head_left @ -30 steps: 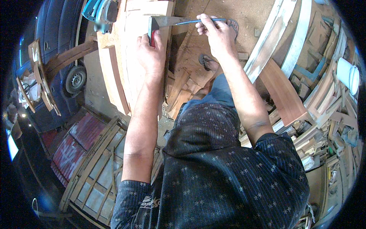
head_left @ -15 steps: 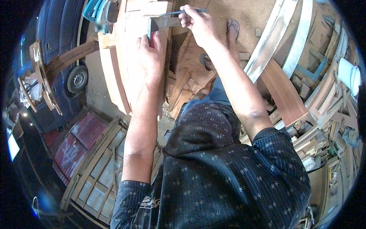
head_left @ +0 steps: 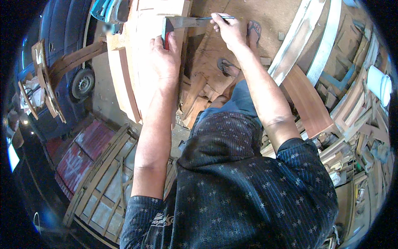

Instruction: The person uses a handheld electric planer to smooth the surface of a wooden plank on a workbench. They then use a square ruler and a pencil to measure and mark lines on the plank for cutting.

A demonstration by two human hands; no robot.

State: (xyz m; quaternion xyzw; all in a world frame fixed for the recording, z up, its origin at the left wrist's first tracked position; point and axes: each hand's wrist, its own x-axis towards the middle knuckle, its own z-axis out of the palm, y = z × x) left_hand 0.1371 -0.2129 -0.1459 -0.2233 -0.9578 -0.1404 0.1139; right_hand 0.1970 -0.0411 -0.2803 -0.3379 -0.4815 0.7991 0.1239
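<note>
A pale wooden board [head_left: 143, 50] lies in front of me at the top of the view. My left hand [head_left: 163, 58] presses the dark stock of a try square [head_left: 168, 31] against the board; its metal blade [head_left: 186, 21] reaches to the right. My right hand [head_left: 226, 29] holds a thin blue pen [head_left: 215, 18] with its tip against the blade's far edge.
A blue power tool [head_left: 108, 9] rests at the board's far left. Offcuts [head_left: 199, 99] litter the dirt floor by my sandalled feet [head_left: 253, 29]. Long planks [head_left: 309, 50] lean on the right, beside a white bucket [head_left: 379, 83]. A dark vehicle [head_left: 62, 62] and a wooden frame [head_left: 103, 186] are on the left.
My right hand has moved left and farther up with the pen, from beyond the blade's end to along the blade. My left hand has stayed on the square.
</note>
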